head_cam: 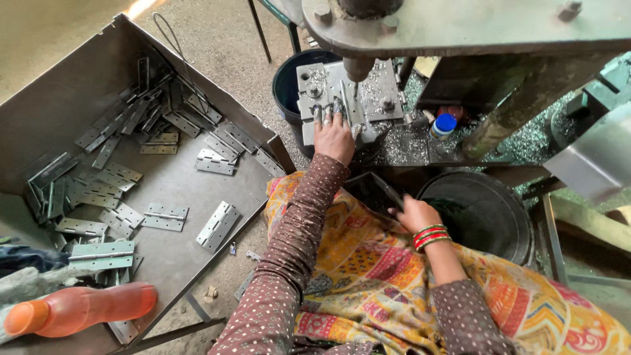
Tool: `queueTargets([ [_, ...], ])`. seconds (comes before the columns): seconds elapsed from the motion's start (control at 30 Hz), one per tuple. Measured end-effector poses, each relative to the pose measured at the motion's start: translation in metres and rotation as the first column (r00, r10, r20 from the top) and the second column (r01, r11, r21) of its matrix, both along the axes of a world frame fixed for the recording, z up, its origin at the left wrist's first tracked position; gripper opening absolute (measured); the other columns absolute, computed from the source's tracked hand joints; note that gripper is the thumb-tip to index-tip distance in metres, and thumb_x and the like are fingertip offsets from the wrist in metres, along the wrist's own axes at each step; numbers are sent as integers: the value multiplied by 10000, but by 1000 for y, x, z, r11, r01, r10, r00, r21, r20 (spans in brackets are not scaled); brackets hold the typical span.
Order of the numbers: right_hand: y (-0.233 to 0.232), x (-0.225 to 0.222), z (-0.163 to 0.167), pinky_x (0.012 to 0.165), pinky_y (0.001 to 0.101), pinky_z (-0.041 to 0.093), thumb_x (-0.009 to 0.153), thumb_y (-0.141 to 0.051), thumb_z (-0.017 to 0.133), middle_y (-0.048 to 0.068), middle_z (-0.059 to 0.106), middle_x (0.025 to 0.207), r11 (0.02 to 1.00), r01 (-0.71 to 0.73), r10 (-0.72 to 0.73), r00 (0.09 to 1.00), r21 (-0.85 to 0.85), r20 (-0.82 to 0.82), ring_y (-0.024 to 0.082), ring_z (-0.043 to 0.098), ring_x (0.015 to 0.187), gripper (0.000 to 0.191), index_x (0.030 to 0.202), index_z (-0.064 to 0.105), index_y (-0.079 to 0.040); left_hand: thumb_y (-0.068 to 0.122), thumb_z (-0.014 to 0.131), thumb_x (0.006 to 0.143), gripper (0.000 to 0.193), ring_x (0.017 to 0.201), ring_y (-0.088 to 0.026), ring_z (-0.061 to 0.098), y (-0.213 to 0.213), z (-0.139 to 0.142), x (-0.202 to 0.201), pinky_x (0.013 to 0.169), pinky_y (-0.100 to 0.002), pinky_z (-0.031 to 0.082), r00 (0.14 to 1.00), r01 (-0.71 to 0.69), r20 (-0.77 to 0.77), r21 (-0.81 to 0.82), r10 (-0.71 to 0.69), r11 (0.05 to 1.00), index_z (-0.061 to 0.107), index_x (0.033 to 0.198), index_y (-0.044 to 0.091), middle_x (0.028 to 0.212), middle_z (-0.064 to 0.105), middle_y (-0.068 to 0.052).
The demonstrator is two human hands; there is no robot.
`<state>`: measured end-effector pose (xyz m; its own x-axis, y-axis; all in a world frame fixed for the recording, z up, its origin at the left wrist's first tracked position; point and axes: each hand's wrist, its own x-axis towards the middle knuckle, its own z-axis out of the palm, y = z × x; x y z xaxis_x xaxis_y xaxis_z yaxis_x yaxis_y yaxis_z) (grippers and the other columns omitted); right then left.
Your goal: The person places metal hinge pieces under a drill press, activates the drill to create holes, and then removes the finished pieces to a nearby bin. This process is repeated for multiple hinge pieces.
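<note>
Here, in the head view, a small metal hinge piece is pressed flat on the die block of the punch press by the left hand. The fingers lie spread on the piece, right beside the round punch above. For this step to be done well, the piece should be held flat and snug on the block, and the fingertips should be kept away from under the punch. The right hand is curled around a dark flat part near the lap, above a black bucket. Many finished hinges lie loose in the big metal tray, well apart from the press. An orange bottle lies at the tray's near edge.
</note>
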<state>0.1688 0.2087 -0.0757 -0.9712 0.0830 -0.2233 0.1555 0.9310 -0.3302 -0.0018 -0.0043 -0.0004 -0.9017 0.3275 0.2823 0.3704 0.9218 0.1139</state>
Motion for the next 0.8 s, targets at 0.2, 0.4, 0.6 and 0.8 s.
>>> queueTargets([
  [0.2, 4, -8, 6, 730, 551, 566, 902, -555, 655, 227, 727, 860, 999, -12, 11, 999, 42, 33, 439, 714, 817, 476, 999, 641, -88, 135, 499, 948, 266, 1217, -298, 601, 13, -3, -39, 1093, -560, 384, 996, -23, 82, -19, 24, 1000, 711, 1076, 37, 1278, 621, -156],
  [0.4, -9, 10, -25, 722, 571, 544, 908, -463, 635, 244, 723, 845, 998, 10, -12, 999, -60, -37, 463, 692, 808, 406, 1060, 622, -87, 158, 522, 936, 271, 1281, -311, 569, 6, 0, -22, 1093, -545, 388, 999, -24, 37, 5, 24, 1000, 726, 1073, 43, 1269, 637, -149],
  [0.6, 3, -6, 8, 724, 561, 553, 880, -493, 689, 241, 720, 839, 998, -5, 3, 999, 64, 35, 455, 698, 812, 431, 976, 636, -76, 140, 525, 922, 255, 1238, -285, 609, -3, -2, -14, 1101, -560, 374, 998, 15, -54, 14, -14, 1000, 733, 1046, 61, 1265, 662, -133],
  [0.8, 3, -4, 2, 722, 555, 562, 848, -505, 713, 234, 722, 829, 1000, 18, -18, 1000, -21, 6, 447, 704, 798, 441, 959, 667, -81, 137, 449, 989, 294, 1191, -268, 627, 3, 5, -48, 1117, -559, 354, 986, -35, 165, -34, 40, 999, 721, 1072, 61, 1324, 631, -120],
])
